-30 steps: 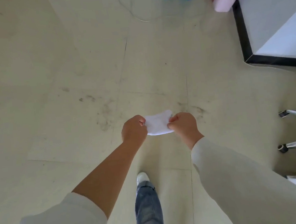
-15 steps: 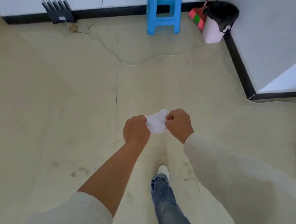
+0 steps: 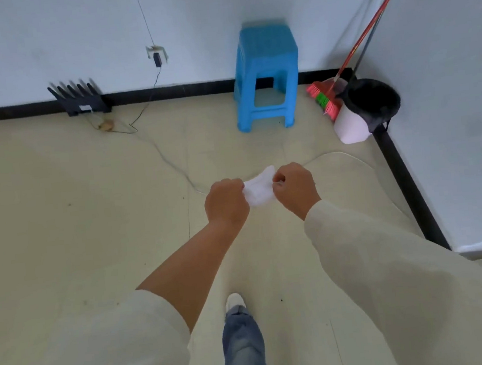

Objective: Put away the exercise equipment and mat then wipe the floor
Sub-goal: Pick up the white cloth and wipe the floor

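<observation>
A small white wipe (image 3: 259, 190) is stretched in the air between my two hands, above the cream tiled floor (image 3: 88, 213). My left hand (image 3: 226, 203) pinches its left edge and my right hand (image 3: 294, 188) pinches its right edge, both fists closed on it. I am standing; one jeans leg and a white shoe (image 3: 234, 300) show below my arms. No mat or exercise equipment is in view.
A blue plastic stool (image 3: 264, 75) stands against the far wall. A white bin with a black liner (image 3: 366, 109) and a red broom (image 3: 329, 95) fill the right corner. A black router (image 3: 79, 98) sits at the left, and a thin cable (image 3: 169, 160) trails across the floor.
I have walked forward and the view has tilted up: the far wall, stool and bin now show fully. Both hands have kept their hold on the wipe, moving slightly closer together.
</observation>
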Tool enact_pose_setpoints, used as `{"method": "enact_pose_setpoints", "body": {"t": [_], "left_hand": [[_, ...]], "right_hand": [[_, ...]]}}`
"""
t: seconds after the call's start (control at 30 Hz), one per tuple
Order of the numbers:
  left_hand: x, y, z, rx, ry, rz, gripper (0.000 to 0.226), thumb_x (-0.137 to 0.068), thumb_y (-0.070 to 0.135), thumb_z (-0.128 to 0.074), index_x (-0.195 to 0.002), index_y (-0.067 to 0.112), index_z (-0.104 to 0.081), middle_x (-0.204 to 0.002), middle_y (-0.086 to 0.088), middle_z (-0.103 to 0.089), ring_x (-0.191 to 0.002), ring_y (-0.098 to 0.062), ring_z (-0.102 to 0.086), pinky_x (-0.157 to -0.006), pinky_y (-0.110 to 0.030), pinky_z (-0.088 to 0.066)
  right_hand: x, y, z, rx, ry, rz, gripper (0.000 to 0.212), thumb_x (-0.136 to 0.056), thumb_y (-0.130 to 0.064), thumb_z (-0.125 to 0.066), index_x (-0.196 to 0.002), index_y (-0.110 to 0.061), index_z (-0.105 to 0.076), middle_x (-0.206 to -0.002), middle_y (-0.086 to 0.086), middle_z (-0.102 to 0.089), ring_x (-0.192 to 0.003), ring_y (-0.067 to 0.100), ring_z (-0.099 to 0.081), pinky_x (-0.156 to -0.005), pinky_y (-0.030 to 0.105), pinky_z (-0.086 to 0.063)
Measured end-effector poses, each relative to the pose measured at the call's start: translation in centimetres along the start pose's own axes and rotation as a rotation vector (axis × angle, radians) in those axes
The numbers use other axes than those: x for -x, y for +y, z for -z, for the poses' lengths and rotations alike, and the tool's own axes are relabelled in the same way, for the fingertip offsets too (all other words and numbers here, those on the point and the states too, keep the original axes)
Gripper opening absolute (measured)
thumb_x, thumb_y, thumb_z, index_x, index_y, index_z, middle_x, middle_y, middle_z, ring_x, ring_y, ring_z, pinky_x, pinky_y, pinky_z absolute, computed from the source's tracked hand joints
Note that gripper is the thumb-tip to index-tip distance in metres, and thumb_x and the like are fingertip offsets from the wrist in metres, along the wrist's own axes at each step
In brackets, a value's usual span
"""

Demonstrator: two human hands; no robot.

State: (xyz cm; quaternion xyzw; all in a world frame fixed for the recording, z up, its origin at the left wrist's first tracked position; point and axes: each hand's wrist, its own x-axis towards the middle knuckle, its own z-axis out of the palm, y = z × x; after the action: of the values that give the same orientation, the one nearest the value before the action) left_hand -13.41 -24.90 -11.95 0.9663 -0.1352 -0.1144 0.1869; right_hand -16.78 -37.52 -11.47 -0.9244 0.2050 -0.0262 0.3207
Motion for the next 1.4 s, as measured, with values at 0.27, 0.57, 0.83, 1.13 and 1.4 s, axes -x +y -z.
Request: {"method": "enact_pose_setpoints", "body": {"t": [0.27, 0.57, 0.83, 1.13, 1.4], "left_hand": [[-25.3, 5.6, 4.7, 0.058, 0.083, -0.100, 0.029, -0.093, 0.006, -0.041, -0.108, 0.001, -0.064, -0.111, -0.018, -0.064, -0.106, -0.032, -0.055, -0.083, -0.034, -0.043], [-53.7, 13.9, 3.7, 0.182, 0.132, -0.059, 0.028, -0.095, 0.007, -0.042, -0.112, 0.000, -0.064, -0.111, -0.018, -0.065, -0.105, -0.030, -0.056, -0.087, -0.031, -0.043], [-73.3, 16.7, 2.0, 0.083, 0.144, -0.157, 0.010, -0.071, 0.002, -0.065, -0.076, 0.004, -0.073, -0.067, -0.009, -0.071, -0.065, -0.028, -0.067, -0.058, -0.025, -0.053], [-94.3, 16.7, -6.4, -0.017, -0.024, -0.251, 0.036, -0.029, 0.003, -0.089, -0.058, 0.016, -0.071, -0.049, 0.004, -0.063, -0.045, -0.019, -0.062, -0.046, -0.016, -0.048], [-101.9, 14.5, -16.1, -0.041, -0.042, -0.217, 0.032, -0.070, 0.015, -0.041, -0.064, 0.012, -0.072, -0.056, 0.001, -0.067, -0.048, -0.020, -0.064, -0.046, -0.017, -0.048]], "right_hand": [[-24.8, -1.8, 4.3, -0.104, 0.218, -0.085, 0.021, -0.084, 0.006, -0.049, -0.095, 0.013, -0.066, -0.103, 0.029, -0.063, -0.100, 0.036, -0.056, -0.070, 0.021, -0.030], [-53.2, 3.3, 6.7, -0.209, 0.208, -0.189, 0.019, -0.086, 0.003, -0.053, -0.098, 0.013, -0.064, -0.107, 0.027, -0.062, -0.104, 0.035, -0.057, -0.085, 0.025, -0.038], [-72.5, 5.9, 5.8, -0.131, 0.170, -0.150, 0.013, -0.085, 0.006, -0.052, -0.088, 0.014, -0.062, -0.099, 0.027, -0.060, -0.084, 0.024, -0.046, -0.066, 0.012, -0.024], [-92.6, 12.1, -0.8, -0.027, 0.190, -0.141, 0.009, -0.076, 0.015, -0.053, -0.073, 0.015, -0.061, -0.084, 0.031, -0.062, -0.076, 0.034, -0.054, -0.066, 0.010, -0.022], [-99.5, 20.5, -8.3, 0.010, 0.054, -0.205, 0.012, -0.083, 0.011, -0.054, -0.088, 0.017, -0.063, -0.106, 0.030, -0.058, -0.096, 0.040, -0.056, -0.080, 0.005, -0.023]]}}
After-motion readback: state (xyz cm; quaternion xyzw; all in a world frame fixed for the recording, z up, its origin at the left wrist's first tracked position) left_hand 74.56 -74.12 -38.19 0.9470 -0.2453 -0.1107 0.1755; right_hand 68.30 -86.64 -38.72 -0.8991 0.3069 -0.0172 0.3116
